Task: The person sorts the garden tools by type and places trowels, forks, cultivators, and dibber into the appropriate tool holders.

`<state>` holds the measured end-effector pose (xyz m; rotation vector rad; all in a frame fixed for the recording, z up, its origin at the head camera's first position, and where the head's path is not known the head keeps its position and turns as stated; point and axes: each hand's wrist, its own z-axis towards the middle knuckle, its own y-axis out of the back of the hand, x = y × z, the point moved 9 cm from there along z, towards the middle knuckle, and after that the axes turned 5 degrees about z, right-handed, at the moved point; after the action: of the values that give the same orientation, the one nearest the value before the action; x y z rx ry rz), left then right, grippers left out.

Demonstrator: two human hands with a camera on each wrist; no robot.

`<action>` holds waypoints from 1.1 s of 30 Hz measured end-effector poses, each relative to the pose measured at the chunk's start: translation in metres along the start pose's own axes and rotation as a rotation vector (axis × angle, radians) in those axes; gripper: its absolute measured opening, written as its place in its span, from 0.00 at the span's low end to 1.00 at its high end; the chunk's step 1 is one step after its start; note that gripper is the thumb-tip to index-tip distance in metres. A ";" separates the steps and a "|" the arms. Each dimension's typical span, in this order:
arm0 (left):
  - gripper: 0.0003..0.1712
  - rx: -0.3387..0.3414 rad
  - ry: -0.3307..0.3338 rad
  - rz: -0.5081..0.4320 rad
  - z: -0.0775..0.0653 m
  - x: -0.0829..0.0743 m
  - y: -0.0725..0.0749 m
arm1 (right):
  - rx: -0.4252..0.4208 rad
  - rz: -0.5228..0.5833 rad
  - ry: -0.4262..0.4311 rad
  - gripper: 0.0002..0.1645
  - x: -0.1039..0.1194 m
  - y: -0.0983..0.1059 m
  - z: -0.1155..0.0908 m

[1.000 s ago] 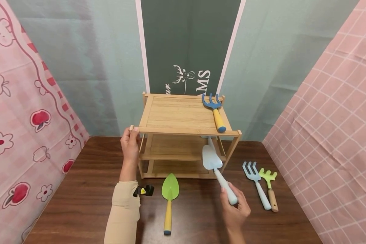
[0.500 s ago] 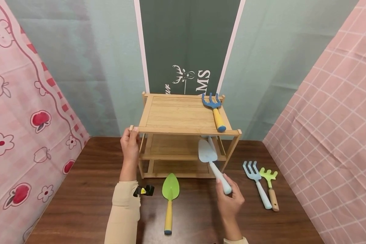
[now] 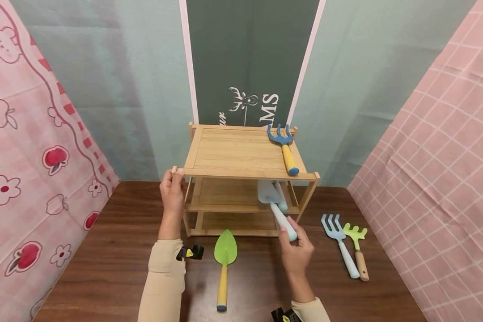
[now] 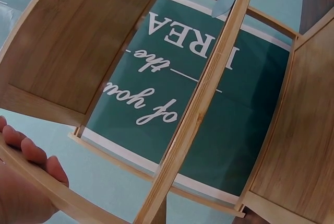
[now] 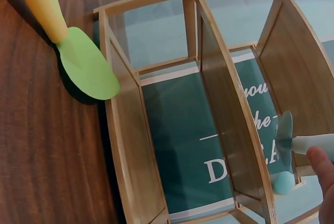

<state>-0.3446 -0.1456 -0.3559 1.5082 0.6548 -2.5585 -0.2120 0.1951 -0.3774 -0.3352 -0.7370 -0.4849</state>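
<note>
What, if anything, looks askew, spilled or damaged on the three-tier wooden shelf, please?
Nothing looks spilled or damaged. Slightly askew is the blue three-pronged rake with a yellow handle: it lies slanted at the right end of the wooden shelf's top, its prongs seeming to overlap the back rail.

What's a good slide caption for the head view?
Left hand grips a wooden rack; right hand holds a pale blue trowel above the middle shelf.

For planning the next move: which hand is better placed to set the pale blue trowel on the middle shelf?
Right hand, probably: it grips the trowel, blade at the middle shelf; the left hand holds the rack.
</note>
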 end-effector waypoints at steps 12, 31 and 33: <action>0.09 -0.004 -0.002 -0.015 0.000 0.001 -0.001 | 0.033 -0.006 -0.009 0.14 -0.007 -0.024 0.012; 0.09 -0.025 -0.005 -0.036 0.001 0.001 0.001 | 0.031 -0.067 0.022 0.15 -0.042 -0.064 0.013; 0.09 -0.030 -0.001 -0.030 0.001 0.001 0.001 | 0.030 -0.075 0.011 0.15 -0.054 -0.066 0.012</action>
<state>-0.3460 -0.1472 -0.3571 1.4996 0.7173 -2.5592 -0.2881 0.1611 -0.3993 -0.2773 -0.7470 -0.5455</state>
